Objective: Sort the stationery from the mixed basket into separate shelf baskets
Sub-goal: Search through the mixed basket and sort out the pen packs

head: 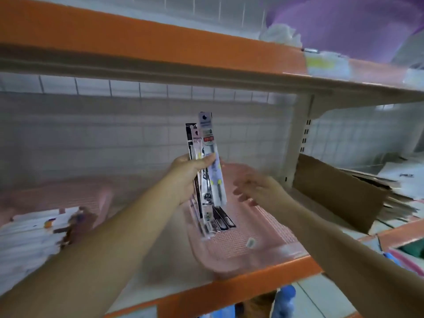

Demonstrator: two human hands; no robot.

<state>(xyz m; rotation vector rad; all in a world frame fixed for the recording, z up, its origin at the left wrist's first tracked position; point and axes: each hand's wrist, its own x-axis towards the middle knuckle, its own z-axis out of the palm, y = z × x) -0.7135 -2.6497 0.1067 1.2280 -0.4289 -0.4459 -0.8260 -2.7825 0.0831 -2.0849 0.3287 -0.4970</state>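
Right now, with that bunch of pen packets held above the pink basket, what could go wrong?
The left hand grips several pen packets fanned at uneven heights, so one could slip out and miss the pink basket. The right hand is open and blurred close beside the bundle; it might knock it. The basket sits near the orange shelf edge, so a hard push may shift it.

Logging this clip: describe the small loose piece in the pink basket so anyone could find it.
Find the orange-edged middle shelf, then the pink mesh basket on it. Near its front lies a small pale piece, alone, unlike the long pen packets behind it.
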